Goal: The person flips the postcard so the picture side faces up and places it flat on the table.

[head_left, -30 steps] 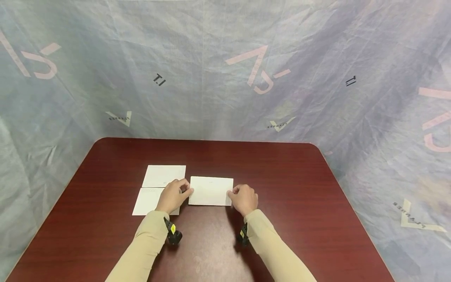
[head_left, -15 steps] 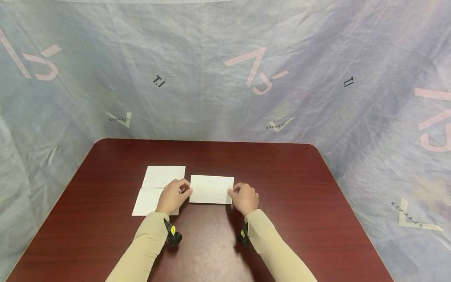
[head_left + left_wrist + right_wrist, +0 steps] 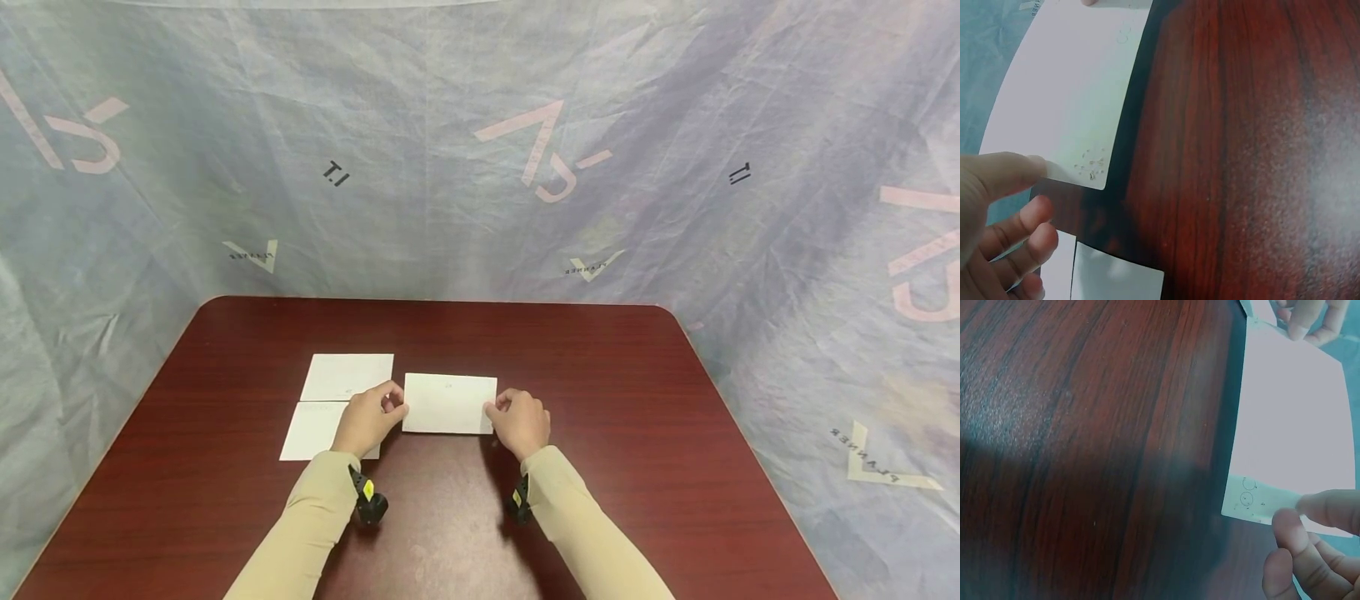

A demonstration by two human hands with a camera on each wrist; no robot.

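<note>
Card, head view: white card (image 3: 448, 404) between left hand (image 3: 369, 421) and right hand (image 3: 521, 423), each pinching a short side.
Table (image 3: 622, 467), head view: reaches beyond the card's far and near edges; far sheet (image 3: 343, 375) and near sheet (image 3: 315, 429) lie left of the card.
Thumb (image 3: 1010, 174), left wrist: on the card's face, beside small marks (image 3: 1091, 166) at a corner.
Fingertips (image 3: 1289, 529), right wrist: clamped on the card's short edge beside drawn circles (image 3: 1246, 498).

Three views sharing one white card (image 3: 450, 406)
Head view from high on the near side, facing forward and down over the table (image 3: 600, 358) — wrist views close in, the left looking rightward along the card, the right leftward.
</note>
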